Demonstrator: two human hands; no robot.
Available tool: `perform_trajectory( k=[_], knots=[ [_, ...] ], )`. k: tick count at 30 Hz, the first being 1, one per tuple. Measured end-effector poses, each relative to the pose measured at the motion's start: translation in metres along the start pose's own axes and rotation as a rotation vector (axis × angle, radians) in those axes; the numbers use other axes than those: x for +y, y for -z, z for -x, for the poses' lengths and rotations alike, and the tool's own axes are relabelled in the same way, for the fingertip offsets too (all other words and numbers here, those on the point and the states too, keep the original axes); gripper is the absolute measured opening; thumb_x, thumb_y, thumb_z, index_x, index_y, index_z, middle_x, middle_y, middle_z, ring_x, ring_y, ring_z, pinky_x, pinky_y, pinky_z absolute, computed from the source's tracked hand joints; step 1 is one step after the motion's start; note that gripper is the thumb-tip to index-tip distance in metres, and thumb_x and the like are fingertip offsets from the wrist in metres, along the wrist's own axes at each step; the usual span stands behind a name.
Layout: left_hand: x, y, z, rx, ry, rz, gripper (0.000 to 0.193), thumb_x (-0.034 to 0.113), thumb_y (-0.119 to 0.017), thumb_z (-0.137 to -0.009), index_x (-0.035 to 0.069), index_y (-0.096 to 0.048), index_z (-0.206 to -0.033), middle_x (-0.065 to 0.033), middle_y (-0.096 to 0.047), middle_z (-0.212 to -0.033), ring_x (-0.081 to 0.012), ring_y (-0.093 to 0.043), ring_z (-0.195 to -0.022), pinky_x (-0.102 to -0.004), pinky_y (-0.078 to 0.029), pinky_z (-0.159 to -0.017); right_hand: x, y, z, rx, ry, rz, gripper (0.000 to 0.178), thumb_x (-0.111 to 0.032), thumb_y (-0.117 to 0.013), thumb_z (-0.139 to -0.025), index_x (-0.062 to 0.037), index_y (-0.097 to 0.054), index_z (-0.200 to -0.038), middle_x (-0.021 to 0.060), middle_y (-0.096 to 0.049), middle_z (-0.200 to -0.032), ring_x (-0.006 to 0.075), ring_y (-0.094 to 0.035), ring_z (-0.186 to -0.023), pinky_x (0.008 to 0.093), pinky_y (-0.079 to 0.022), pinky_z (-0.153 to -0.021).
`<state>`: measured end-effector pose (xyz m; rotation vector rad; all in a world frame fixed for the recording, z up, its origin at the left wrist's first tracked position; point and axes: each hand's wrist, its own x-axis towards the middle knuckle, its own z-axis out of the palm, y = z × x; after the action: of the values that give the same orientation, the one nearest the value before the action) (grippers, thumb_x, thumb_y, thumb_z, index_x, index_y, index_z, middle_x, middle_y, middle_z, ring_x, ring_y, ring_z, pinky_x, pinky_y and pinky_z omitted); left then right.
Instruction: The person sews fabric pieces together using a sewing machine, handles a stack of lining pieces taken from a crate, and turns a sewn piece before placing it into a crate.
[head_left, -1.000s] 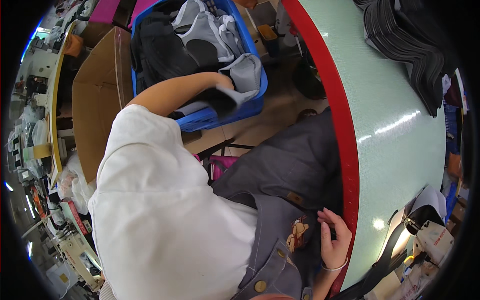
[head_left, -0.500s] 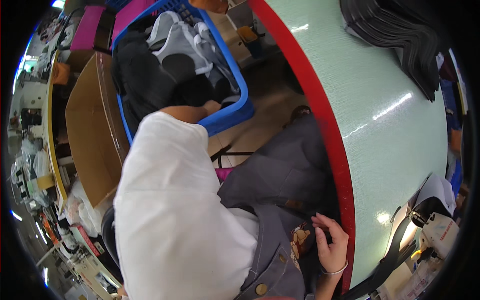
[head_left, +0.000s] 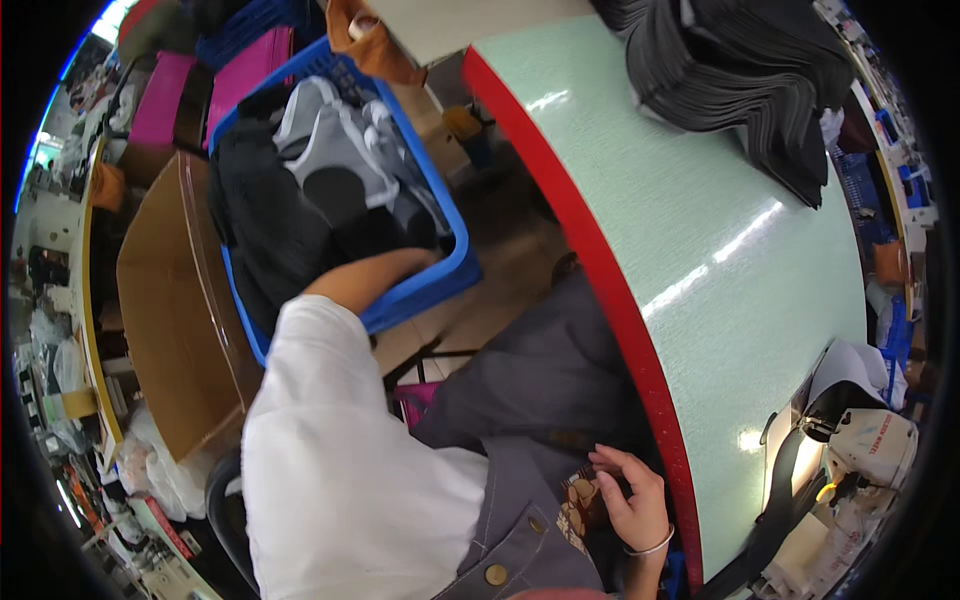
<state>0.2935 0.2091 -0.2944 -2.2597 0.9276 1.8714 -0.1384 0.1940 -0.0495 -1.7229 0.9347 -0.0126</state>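
My left arm, in a white sleeve, stretches into a blue plastic basket (head_left: pixel 462 265). My left hand (head_left: pixel 418 260) is down by the basket's near corner, its fingers hidden among dark pieces. Folded black cloth pieces (head_left: pixel 265 215) fill the basket's left side, and grey cup-shaped pieces with white edging (head_left: pixel 340 150) lie on top. My right hand (head_left: pixel 635 505), with a bangle on the wrist, hovers by the dark grey apron (head_left: pixel 510 540) on my lap. Its fingers are loosely bent and apart, with nothing seen in them.
A pale green table (head_left: pixel 740 330) with a red edge curves along my right. Stacked black sheets (head_left: pixel 730 70) lie at its far end; a white sewing machine (head_left: pixel 870 450) stands at its near end. An open cardboard box (head_left: pixel 180 310) stands left of the basket.
My view has shifted, so the table and basket sit further left. More of my left forearm shows at the basket, and its hand is less visible. The right hand keeps its pose.
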Motion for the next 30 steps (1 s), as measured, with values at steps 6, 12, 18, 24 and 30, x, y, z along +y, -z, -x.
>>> perform_trajectory(
  k=[6, 12, 18, 24, 30],
  knots=[
    [-0.011, -0.01, 0.006, -0.01, 0.07, 0.094, 0.021, 0.017, -0.064, -0.086, 0.001, -0.068, -0.1, -0.0102, -0.069, -0.097, -0.0244, -0.064, -0.092, -0.0395, -0.049, -0.08, 0.006, 0.003, 0.006, 0.034, -0.035, -0.03, 0.032, 0.003, -0.06, -0.085, 0.0024, -0.061, -0.117, 0.0172, -0.068, -0.102, 0.0246, -0.068, -0.093, 0.0311, -0.052, -0.083],
    [-0.023, -0.01, -0.001, 0.012, 0.088, 0.044, 0.02, 0.017, -0.064, -0.086, 0.002, -0.069, -0.097, -0.0099, -0.07, -0.093, -0.0242, -0.065, -0.089, -0.0395, -0.05, -0.077, 0.0, 0.005, 0.0, 0.005, 0.016, 0.019, 0.032, 0.002, -0.06, -0.086, 0.0023, -0.06, -0.118, 0.018, -0.068, -0.101, 0.0256, -0.068, -0.094, 0.0315, -0.052, -0.083],
    [-0.026, -0.006, -0.01, 0.033, 0.134, 0.017, 0.019, 0.018, -0.064, -0.085, 0.002, -0.069, -0.095, -0.0096, -0.071, -0.09, -0.024, -0.066, -0.085, -0.0396, -0.051, -0.075, 0.008, 0.004, 0.01, 0.007, 0.01, -0.02, 0.033, 0.002, -0.06, -0.086, 0.0025, -0.06, -0.119, 0.0177, -0.068, -0.101, 0.025, -0.068, -0.094, 0.031, -0.052, -0.083],
    [-0.071, 0.005, 0.014, 0.284, -0.215, -0.209, 0.015, 0.013, -0.06, -0.082, 0.003, -0.069, -0.089, -0.0118, -0.07, -0.079, -0.0252, -0.067, -0.072, -0.0397, -0.052, -0.067, 0.019, 0.004, 0.017, 0.015, 0.016, -0.055, 0.033, 0.003, -0.058, -0.086, 0.0027, -0.059, -0.119, 0.018, -0.067, -0.102, 0.0246, -0.067, -0.094, 0.0315, -0.052, -0.083],
    [-0.037, 0.004, 0.066, 0.41, -0.289, -0.023, 0.025, 0.008, -0.053, -0.079, 0.005, -0.07, -0.098, -0.0145, -0.068, -0.085, -0.0238, -0.067, -0.083, -0.0362, -0.053, -0.069, 0.024, -0.002, 0.021, 0.012, 0.096, -0.08, 0.033, 0.004, -0.058, -0.086, 0.003, -0.059, -0.119, 0.0178, -0.067, -0.102, 0.0247, -0.067, -0.093, 0.0316, -0.052, -0.083]
  ],
)
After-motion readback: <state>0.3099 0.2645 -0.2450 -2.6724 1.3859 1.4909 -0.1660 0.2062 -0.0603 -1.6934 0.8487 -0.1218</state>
